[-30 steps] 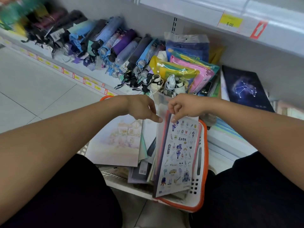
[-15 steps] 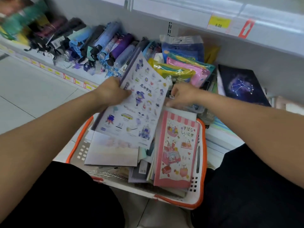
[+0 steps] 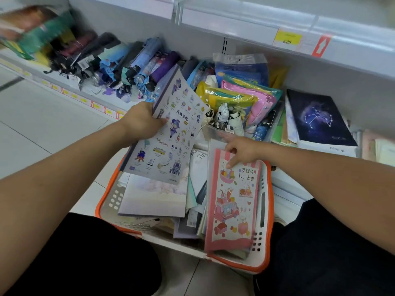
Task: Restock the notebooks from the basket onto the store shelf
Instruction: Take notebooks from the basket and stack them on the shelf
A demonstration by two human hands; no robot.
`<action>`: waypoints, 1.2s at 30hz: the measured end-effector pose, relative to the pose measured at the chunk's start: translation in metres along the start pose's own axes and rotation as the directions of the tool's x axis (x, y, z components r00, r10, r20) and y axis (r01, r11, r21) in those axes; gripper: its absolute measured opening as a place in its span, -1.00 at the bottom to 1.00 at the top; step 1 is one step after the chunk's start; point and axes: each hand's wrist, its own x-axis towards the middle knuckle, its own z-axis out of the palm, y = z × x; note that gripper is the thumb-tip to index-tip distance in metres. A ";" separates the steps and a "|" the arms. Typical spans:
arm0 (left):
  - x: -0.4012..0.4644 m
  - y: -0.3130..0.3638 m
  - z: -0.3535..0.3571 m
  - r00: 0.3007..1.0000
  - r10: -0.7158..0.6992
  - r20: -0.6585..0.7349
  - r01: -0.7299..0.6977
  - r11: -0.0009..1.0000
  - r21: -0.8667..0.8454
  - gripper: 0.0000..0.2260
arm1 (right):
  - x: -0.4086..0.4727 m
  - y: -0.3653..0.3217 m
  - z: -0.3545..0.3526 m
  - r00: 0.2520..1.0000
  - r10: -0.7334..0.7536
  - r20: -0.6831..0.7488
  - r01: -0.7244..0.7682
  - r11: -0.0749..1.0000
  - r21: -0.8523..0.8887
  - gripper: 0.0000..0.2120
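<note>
head view: a white plastic basket with an orange rim (image 3: 264, 248) sits on the floor between the person's knees, packed with notebooks. the right hand (image 3: 243, 149) rests a fingertip on the pink-bordered notebook with bunny drawings (image 3: 232, 201) standing in it, other fingers curled, holding nothing. the left hand (image 3: 141, 122) grips the white notebook printed with purple witch figures (image 3: 166, 133), lifted above the basket. beyond, a dark blue constellation-cover notebook (image 3: 318, 118) lies on the white store shelf (image 3: 286, 182) beside folded umbrellas (image 3: 132, 63).

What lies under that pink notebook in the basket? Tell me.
Under the pink notebook show only the edges of more stacked notebooks in the basket; their covers are hidden. The right hand touches its top.
</note>
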 end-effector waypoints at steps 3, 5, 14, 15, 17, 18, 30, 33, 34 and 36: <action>0.000 -0.005 -0.007 0.999 0.019 0.033 -0.015 0.995 -0.102 -0.85 | -0.018 -0.019 -0.033 0.983 -0.141 0.120 0.121 0.980 0.158 -0.80; -0.001 -0.006 -0.012 0.998 0.039 0.049 -0.030 0.986 -0.162 -0.87 | -0.034 -0.038 -0.056 0.975 -0.216 0.042 0.199 0.947 0.252 -0.88; -0.020 0.027 -0.028 0.966 0.244 0.087 -0.214 0.941 -0.263 -0.67 | -0.053 -0.088 -0.101 0.765 -0.072 -0.640 0.514 0.668 0.538 -0.91; -0.022 0.030 -0.028 0.964 0.245 0.099 -0.205 0.929 -0.307 -0.67 | -0.054 -0.090 -0.104 0.735 -0.054 -0.676 0.523 0.678 0.516 -0.92; -0.025 0.034 -0.028 0.941 0.277 0.193 -0.173 0.887 -0.428 -0.75 | -0.057 -0.092 -0.111 0.681 -0.028 -0.732 0.538 0.698 0.473 -0.93; -0.025 0.034 -0.028 0.928 0.293 0.230 -0.166 0.878 -0.449 -0.80 | -0.058 -0.092 -0.114 0.657 -0.024 -0.754 0.546 0.704 0.454 -0.93; -0.025 0.057 -0.044 0.975 0.210 0.076 -0.077 0.637 -0.767 -0.75 | -0.095 -0.096 -0.140 0.718 0.213 -0.663 0.465 0.561 0.685 -0.41; -0.018 0.074 -0.064 0.986 0.165 -0.015 -0.094 0.484 -0.870 -0.80 | -0.112 -0.106 -0.134 0.920 0.052 -0.388 0.368 0.229 0.901 -0.58; -0.014 0.081 -0.070 0.987 0.157 -0.036 -0.103 0.447 -0.888 -0.78 | -0.117 -0.109 -0.135 0.932 0.017 -0.363 0.356 0.156 0.921 -0.60; -0.003 0.097 -0.080 0.987 0.158 -0.041 -0.103 0.407 -0.907 -0.74 | -0.127 -0.117 -0.143 0.910 0.025 -0.413 0.408 0.115 0.906 -0.68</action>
